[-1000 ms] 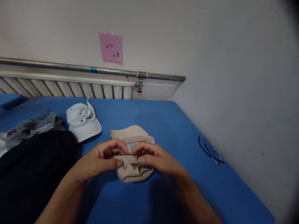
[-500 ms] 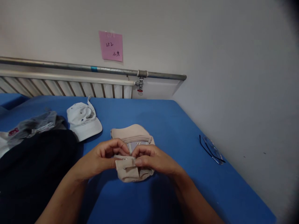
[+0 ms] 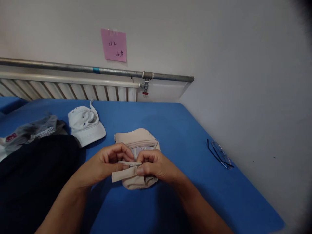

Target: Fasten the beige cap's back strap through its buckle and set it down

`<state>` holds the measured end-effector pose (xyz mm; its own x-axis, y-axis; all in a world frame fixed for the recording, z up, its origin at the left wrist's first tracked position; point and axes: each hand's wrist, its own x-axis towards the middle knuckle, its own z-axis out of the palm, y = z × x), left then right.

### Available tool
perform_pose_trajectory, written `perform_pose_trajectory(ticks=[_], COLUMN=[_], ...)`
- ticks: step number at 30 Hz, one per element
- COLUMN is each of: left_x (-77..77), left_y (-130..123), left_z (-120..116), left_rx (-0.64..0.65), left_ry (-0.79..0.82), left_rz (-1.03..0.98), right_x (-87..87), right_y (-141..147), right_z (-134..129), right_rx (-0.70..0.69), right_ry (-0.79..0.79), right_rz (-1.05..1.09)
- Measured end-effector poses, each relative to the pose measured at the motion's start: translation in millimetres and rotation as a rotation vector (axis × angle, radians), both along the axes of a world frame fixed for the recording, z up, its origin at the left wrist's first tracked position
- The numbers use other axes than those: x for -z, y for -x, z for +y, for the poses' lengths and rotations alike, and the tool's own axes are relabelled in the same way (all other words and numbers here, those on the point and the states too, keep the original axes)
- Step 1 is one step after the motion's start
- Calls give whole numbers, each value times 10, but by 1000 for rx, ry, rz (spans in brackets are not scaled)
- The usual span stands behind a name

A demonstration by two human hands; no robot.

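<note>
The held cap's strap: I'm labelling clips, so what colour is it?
The strap is pale beige, seen best in the head view.

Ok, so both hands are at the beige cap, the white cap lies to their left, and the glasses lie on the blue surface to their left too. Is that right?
Not quite: the glasses lie to the right of the hands, as the head view shows. Both left hand and right hand are at the beige cap, and the white cap lies to their left.
</note>
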<state>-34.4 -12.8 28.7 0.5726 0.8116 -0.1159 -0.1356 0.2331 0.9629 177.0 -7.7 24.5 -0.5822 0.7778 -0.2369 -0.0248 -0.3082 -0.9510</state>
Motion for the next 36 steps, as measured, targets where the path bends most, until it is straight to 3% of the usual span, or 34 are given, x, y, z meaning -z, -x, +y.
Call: perform_pose_trajectory(ticks=[17, 23, 26, 28, 33, 36], left_x=[-17, 33, 72, 89, 89, 84], left_y=[-28, -1, 34, 69, 145, 145], left_z=[3, 9, 15, 28, 81, 99], left_rx=[-19, -9, -19, -34, -56, -78], left_ry=[12, -18, -23, -27, -48, -46], left_rz=[-32, -23, -34, -76, -211, -211], right_x=[25, 37, 12, -29, -101, -56], right_y=[70, 120, 92, 30, -157, -204], right_z=[-39, -63, -40, -7, 69, 90], right_rx=[48, 82, 29, -10, 91, 130], right_ry=[-47, -108, -116, -165, -536, -456], right_rz=[73, 36, 28, 32, -132, -72])
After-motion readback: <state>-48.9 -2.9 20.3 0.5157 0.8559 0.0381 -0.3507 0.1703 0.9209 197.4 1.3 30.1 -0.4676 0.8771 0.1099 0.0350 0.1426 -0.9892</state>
